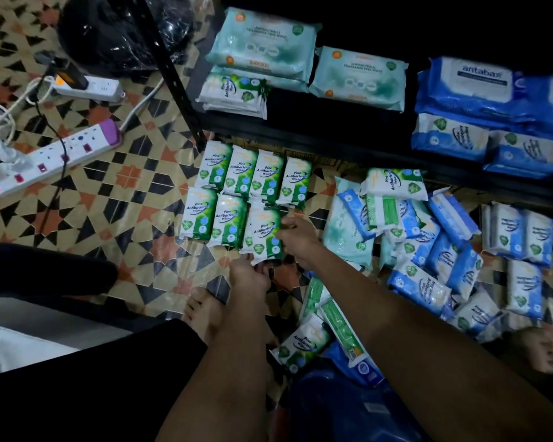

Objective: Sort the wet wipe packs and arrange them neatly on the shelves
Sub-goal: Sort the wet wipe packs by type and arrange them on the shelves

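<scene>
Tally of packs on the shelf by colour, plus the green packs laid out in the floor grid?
Shelf, teal packs: 3, two of them stacked
Shelf, green pack stack: top one shows, rest cannot be counted
Shelf, blue packs: cannot be counted, cropped at the frame edge
Floor grid, green packs: 7, the last held by both hands
Total countable: 10

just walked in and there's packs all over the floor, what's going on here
A person is sorting wet wipe packs on the tiled floor in front of a black shelf. Both hands hold one green pine pack: the left hand at its near end, the right hand at its side, placing it as the third in the second row of green packs. A mixed pile of blue and green packs lies unsorted to the right. Some teal packs and blue packs already sit on the shelf.
</scene>
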